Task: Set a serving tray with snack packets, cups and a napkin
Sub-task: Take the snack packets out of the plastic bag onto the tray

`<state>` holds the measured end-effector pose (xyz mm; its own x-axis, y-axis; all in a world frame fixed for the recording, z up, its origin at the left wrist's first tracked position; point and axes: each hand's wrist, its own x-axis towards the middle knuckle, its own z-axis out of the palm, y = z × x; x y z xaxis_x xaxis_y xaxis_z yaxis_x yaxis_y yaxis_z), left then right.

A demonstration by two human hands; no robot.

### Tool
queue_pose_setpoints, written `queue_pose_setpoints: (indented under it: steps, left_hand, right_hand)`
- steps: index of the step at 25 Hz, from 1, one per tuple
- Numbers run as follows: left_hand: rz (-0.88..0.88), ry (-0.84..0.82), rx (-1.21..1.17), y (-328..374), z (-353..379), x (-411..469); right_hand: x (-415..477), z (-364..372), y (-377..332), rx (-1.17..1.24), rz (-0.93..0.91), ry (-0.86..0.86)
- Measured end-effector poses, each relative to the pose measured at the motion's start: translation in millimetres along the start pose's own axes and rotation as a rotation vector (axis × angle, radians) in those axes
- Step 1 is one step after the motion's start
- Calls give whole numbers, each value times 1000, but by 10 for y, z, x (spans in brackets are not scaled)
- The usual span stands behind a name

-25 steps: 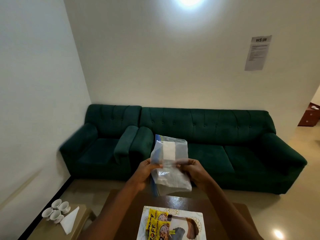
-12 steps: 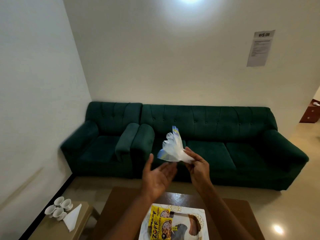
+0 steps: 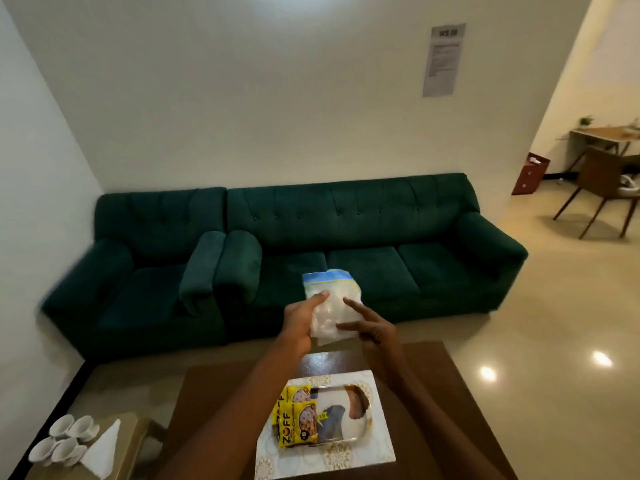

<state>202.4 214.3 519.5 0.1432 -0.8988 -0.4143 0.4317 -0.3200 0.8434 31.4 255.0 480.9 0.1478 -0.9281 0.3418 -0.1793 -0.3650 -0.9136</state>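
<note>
Two yellow packets (image 3: 296, 419) already lie on the tray (image 3: 374, 448) on the desk (image 3: 450, 393), while the left hand (image 3: 300, 323) grips a clear bag (image 3: 331, 306) above it, right hand (image 3: 375, 329) fingers spread against it, and cups (image 3: 64, 441) and napkin (image 3: 104, 448) wait on the side stand (image 3: 135, 434).

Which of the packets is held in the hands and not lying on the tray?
The clear plastic packet with the blue top strip, held up between the left hand and right hand. The yellow packets lie on the tray.
</note>
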Motion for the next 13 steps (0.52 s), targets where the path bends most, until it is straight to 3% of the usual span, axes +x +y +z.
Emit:
queue_pose_setpoints:
  steps: [3, 6, 9, 11, 13]
  left_hand:
    - [-1, -97, 112, -337, 44, 83]
    - [-73, -381, 276, -854, 228, -87]
    - [-191, -646, 565, -1541, 470, -387]
    - [-343, -746, 602, -1945, 619, -551]
    - [-455, -775, 598, -2251, 816, -706]
  right_hand:
    - [-368, -294, 35, 183, 243, 209]
    - [-783, -670, 1, 413, 604, 301]
    - [-1464, -1011, 163, 371, 690, 310]
    - [-1915, -1264, 313, 270, 776, 486]
    - [-2302, -1532, 387, 230, 804, 558]
